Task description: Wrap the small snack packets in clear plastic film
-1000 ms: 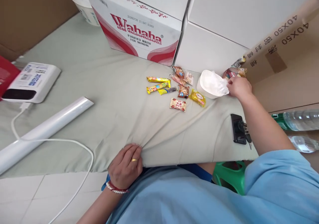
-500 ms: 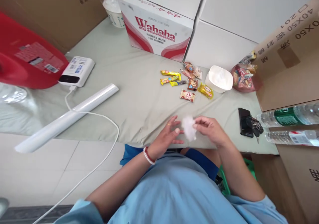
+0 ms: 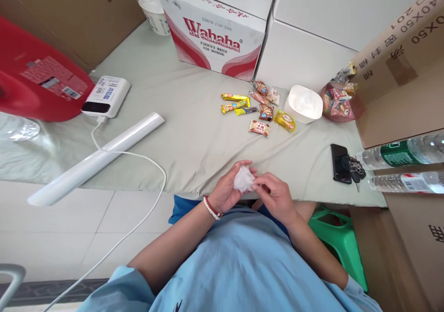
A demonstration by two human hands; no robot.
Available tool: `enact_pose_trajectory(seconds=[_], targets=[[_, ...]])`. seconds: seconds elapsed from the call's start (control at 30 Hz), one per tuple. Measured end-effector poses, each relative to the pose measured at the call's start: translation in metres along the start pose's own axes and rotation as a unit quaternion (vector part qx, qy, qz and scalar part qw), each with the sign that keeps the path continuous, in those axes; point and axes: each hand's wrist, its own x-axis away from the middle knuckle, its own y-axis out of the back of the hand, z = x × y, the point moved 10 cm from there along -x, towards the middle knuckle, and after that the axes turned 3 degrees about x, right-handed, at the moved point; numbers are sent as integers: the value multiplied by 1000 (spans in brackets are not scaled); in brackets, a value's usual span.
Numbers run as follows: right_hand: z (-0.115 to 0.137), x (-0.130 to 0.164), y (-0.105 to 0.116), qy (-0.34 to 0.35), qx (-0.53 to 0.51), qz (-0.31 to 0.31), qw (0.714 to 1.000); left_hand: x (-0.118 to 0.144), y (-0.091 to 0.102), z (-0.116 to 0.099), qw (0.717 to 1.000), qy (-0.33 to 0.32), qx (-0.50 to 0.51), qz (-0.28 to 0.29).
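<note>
A crumpled, whitish piece of thin plastic film (image 3: 243, 179) lies in the cupped palm of my left hand (image 3: 226, 192), whose fingers curve around it. My right hand (image 3: 275, 195) pinches the film's right edge between thumb and fingers. Both hands are in front of my body at the table's near edge. Beyond them lie a red-and-cream snack packet (image 3: 259, 127), a yellow packet (image 3: 285, 121), a brown packet (image 3: 266, 112) and several slim yellow sticks (image 3: 236, 106). A white bowl (image 3: 304, 104) stands behind the packets; something translucent is inside it.
A reddish clear bowl of snacks (image 3: 342, 103) stands at right, near a black phone (image 3: 340, 164), keys (image 3: 356, 168) and two bottles. A white tube (image 3: 95, 159), a cable (image 3: 145, 158), a white device (image 3: 107, 96) and a red jug (image 3: 45, 71) occupy the left. A Wahaha carton (image 3: 213, 34) stands behind.
The film has moved left from my right hand's grasp into my left palm. My right hand has followed leftward and still pinches it; my left fingers have curled in from spread.
</note>
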Motion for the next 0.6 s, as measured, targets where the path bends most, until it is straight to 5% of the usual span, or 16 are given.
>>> enact_pose_trajectory(seconds=[0.17, 0.33, 0.43, 0.6], targets=[[-44, 5, 31, -170, -242, -120, 948, 9, 8, -6, 997, 4, -74, 1], [-54, 10, 52, -213, -369, -184, 886, 13, 9, -4, 993, 5, -116, 19], [-52, 12, 45, -234, -390, -127, 882, 13, 8, -5, 990, -5, -141, 25], [-33, 16, -2, -256, -406, 64, 875, 19, -15, 11, 953, 29, -279, 115]])
